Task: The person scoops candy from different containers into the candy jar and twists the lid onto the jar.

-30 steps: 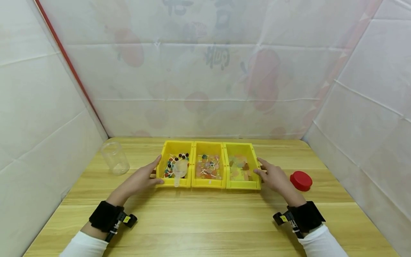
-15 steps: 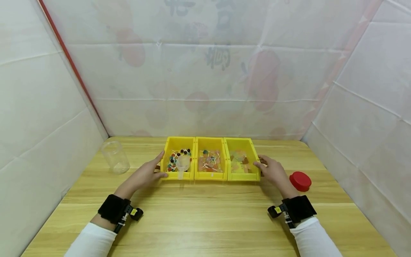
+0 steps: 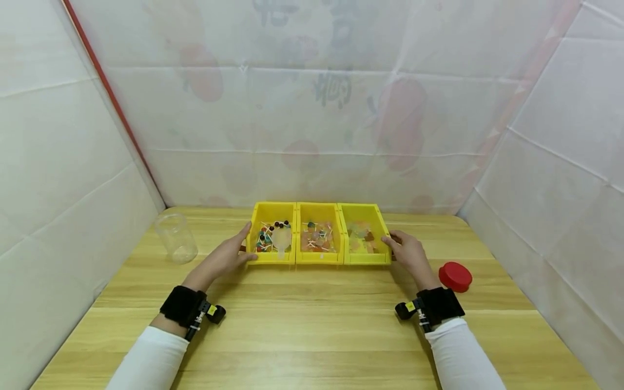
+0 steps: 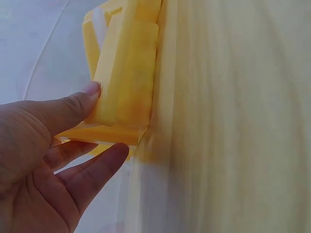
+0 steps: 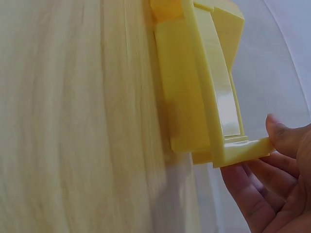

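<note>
From the head view, the left hand (image 3: pixel 225 259) grasps the outer left edge of a row of three joined yellow bins (image 3: pixel 319 259), and the right hand (image 3: pixel 408 253) grasps the outer right edge. The bins sit on the table (image 3: pixel 312 336), with bare wood open on the near side of both grips. A clear jar (image 3: pixel 176 238) stands well left of the left grip; a red lid (image 3: pixel 455 276) lies just right of the right grip.

At the left wrist, thumb and fingers pinch the bin corner (image 4: pixel 124 97).

At the right wrist, fingers (image 5: pixel 262 189) curl under the bin rim (image 5: pixel 243 148), thumb on top.
</note>
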